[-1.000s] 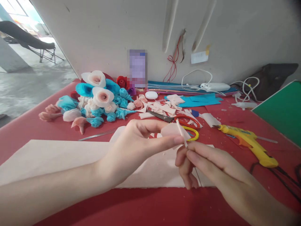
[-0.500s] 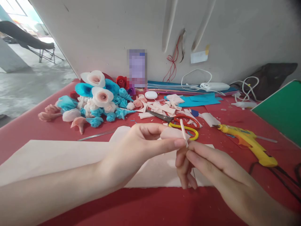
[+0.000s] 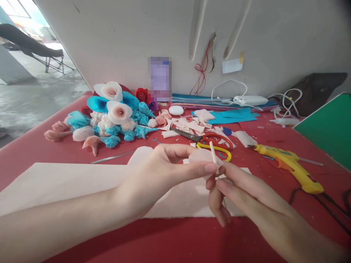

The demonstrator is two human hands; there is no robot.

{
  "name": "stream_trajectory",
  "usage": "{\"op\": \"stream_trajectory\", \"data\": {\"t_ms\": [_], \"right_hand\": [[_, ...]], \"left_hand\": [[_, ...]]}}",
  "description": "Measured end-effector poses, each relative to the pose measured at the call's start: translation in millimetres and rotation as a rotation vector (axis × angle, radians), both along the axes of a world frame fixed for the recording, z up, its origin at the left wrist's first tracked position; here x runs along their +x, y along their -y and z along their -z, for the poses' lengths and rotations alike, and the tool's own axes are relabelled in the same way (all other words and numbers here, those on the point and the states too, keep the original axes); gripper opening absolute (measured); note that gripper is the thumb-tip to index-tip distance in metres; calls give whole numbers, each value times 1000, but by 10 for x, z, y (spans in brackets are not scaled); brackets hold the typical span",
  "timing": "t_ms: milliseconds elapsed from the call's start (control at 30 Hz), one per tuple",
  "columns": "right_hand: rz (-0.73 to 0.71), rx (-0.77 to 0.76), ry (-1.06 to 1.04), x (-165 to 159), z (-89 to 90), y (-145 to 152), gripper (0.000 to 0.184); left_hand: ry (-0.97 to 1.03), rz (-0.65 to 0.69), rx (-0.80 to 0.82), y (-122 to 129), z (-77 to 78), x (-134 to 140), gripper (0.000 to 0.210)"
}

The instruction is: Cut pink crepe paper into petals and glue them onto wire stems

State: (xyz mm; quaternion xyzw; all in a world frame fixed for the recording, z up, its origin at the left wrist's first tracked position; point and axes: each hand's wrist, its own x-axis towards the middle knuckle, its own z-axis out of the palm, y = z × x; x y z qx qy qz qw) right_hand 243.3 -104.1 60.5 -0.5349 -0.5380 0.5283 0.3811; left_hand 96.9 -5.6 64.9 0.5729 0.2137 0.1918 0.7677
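Between its thumb and fingers, my left hand [image 3: 167, 168] pinches a pale pink paper petal [image 3: 201, 156]. The petal's right edge meets a narrow, pale rolled paper tube [image 3: 212, 151], which stands nearly upright under my left thumb tip. Just below, my right hand [image 3: 233, 186] closes thumb and finger round a thin wire stem [image 3: 225, 201] that runs down from the roll. Both hands hover over a large pale paper sheet [image 3: 82, 182]. Behind them, scissors [image 3: 216, 148] with red and yellow handles lie partly hidden by the petal.
Blue, white and pink paper flowers [image 3: 117, 111] are heaped at the back left. Paper scraps [image 3: 189, 126] lie behind the scissors. A yellow glue gun [image 3: 287, 164] rests at right with its cord, beside a green board [image 3: 326, 128]. Thin metal wires [image 3: 115, 156] lie at left.
My right fingers have shifted slightly on the stem and its lower fingers have uncurled a little. The roll sits slightly lower; my left hand has hardly moved.
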Motion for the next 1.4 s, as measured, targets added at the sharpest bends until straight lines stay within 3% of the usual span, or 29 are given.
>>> {"op": "stream_trajectory", "data": {"t_ms": [567, 1200, 1400], "right_hand": [[-5, -18, -1, -8, -16, -13, 23], [-11, -73, -102, -1, -10, -22, 23], [-7, -151, -168, -1, -19, -36, 22]], "left_hand": [[-161, -28, 116, -10, -22, -10, 28], [-72, -47, 124, -23, -35, 6, 21], [-217, -81, 262, -55, -32, -34, 19]]}}
